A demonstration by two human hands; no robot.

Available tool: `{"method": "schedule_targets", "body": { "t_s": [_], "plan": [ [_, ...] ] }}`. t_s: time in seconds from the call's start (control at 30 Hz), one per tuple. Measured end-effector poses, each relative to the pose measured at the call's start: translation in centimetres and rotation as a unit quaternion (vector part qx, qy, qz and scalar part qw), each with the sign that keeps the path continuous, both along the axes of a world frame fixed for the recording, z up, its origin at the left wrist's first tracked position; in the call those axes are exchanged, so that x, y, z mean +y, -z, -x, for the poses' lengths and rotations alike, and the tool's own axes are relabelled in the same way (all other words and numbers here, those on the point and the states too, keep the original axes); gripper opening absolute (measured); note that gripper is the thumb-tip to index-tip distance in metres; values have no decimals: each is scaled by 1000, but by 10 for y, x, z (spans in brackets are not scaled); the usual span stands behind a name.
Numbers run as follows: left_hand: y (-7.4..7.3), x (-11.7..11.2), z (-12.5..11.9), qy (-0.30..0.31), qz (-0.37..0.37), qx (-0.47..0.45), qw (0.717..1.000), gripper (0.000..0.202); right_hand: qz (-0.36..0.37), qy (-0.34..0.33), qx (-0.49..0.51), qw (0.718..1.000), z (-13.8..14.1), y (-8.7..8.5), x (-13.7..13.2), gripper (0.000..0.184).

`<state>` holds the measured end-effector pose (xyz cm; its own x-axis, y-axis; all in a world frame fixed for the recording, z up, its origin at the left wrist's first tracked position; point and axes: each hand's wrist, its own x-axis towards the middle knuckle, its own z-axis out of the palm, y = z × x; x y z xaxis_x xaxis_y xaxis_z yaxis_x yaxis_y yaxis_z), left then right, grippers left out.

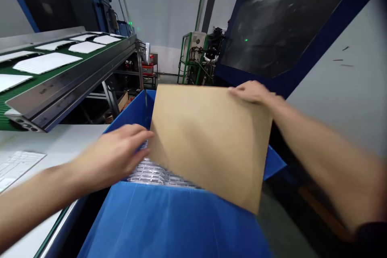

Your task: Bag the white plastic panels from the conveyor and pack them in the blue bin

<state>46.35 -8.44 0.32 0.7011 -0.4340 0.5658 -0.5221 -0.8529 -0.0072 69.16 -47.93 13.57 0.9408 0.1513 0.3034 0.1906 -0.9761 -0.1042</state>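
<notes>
- A green-belted conveyor (60, 76) with a grey metal side rail runs to the left of the blue corrugated plastic bin (169, 225) and carries a row of flat white sheets (45, 63).
- A dark, blue-framed machine panel (278, 28) stands beyond the bin on the right.
- A green-framed equipment cart (193, 58) stands farther off, beyond the bin's far rim.
- A white table (51, 141) lies just left of the bin, with a white keyboard (15, 167) on it.
- The kraft cardboard sheet (208, 145) stands tilted inside the bin, its lower part down among the contents and its top edge rising past the far rim.
- Clear plastic trays (148, 173) lie stacked in the bin, left of the cardboard and partly hidden by it.
- The right arm reaches in from the right side of the bin, bare forearm angled up and across. The right hand (252, 92) sits on the cardboard's top edge, fingers hooked over it, gripping the sheet.
- The left arm reaches across from the bin's near left corner, low and nearly level. The left hand (115, 157), slightly blurred, is open, with fingers extended and close together. Its fingertips are on the trays, just beside the cardboard's left edge, holding nothing.
</notes>
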Motion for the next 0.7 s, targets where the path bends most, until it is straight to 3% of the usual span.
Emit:
{"method": "schedule_targets", "body": {
  "t_s": [0.03, 0.1, 0.2, 0.3, 0.37, 0.43, 0.53, 0.7],
  "plan": [
    [-4, -22, -15, 16, -42, 41, 998, 34, 9, 3, 2, 1000, -8, 18, 9, 58],
    [14, -58, -45, 1, -52, 88, 995, 36, 24, 7, -5, 1000, -18, 58, 26, 50],
    [87, -82, -84, -59, -39, 172, 983, 54, 30, 33, -23, 999, -11, 135, 47, 54],
    [165, -76, -107, -88, -46, 268, 958, 67, 32, 69, 17, 997, 19, 232, 55, 59],
    [203, -67, -115, -99, -53, 314, 943, 69, 36, 80, 67, 994, 38, 292, 52, 59],
    [230, -62, -119, -113, -61, 339, 932, 71, 37, 100, 114, 988, 48, 339, 46, 60],
    [258, -62, -124, -148, -82, 358, 918, 73, 40, 104, 167, 980, 49, 382, 35, 60],
    [288, -64, -131, -160, -111, 485, 852, 74, 45, 83, 250, 964, 36, 423, 20, 62]
  ]
}}
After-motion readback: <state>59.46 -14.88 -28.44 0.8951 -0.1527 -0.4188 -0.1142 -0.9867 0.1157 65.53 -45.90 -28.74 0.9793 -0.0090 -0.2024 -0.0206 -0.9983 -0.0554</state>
